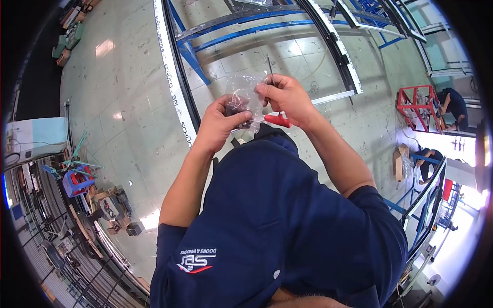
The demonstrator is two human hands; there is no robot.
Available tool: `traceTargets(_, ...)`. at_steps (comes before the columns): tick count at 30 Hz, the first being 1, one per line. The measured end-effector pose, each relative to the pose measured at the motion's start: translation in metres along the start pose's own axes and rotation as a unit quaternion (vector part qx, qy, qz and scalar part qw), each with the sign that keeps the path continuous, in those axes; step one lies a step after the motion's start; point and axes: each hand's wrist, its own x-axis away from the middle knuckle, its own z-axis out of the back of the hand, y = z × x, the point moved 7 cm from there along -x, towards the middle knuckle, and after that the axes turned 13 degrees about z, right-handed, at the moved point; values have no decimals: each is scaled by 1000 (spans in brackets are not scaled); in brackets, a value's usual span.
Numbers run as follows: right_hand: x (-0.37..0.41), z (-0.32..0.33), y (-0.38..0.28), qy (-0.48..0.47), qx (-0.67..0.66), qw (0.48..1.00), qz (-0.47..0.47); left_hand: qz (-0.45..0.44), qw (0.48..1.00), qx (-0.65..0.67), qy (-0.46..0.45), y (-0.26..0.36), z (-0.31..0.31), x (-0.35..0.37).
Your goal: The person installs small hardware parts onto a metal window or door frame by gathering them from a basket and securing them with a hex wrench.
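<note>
A clear plastic bag [245, 84] with small dark parts inside is held between my two hands in front of my body. My left hand [225, 120] is closed on the bag's lower left side, thumb pressed over the dark contents. With thumb and fingertips, my right hand [282, 97] pinches the bag's upper right edge. That same hand also keeps hold of a T-handle hex key, its red handle [278, 120] below the palm and its thin metal shaft pointing up past the fingers. What exactly the dark parts are cannot be made out.
A long frame profile with white printed tape [169, 66] lies on blue trestles [192, 59] ahead. Another profile [336, 43] runs along the right. Farther right, a person [454, 108] bends by a red metal stand [413, 105]. Cartons and a blue crate [77, 182] stand left.
</note>
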Motion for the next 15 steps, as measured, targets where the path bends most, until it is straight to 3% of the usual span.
traceTargets(8,2,-4,8,-5,-51,998,-42,1,999,-39,13,2,-1,2)
traceTargets(11,0,-1,15,51,-63,997,-5,-24,998,-52,-6,6,-5,3)
traceTargets(12,-1,9,2,127,60,981,137,-15,999,-38,3,7,-5,5)
traceTargets(13,7,12,-16,196,179,925,273,-5,1000,-24,13,7,-4,6)
traceTargets(14,11,13,-21,192,179,925,274,-7,1000,-22,15,6,-3,6)
traceTargets(15,18,5,-33,126,235,920,286,-9,1000,-20,17,5,-1,5)
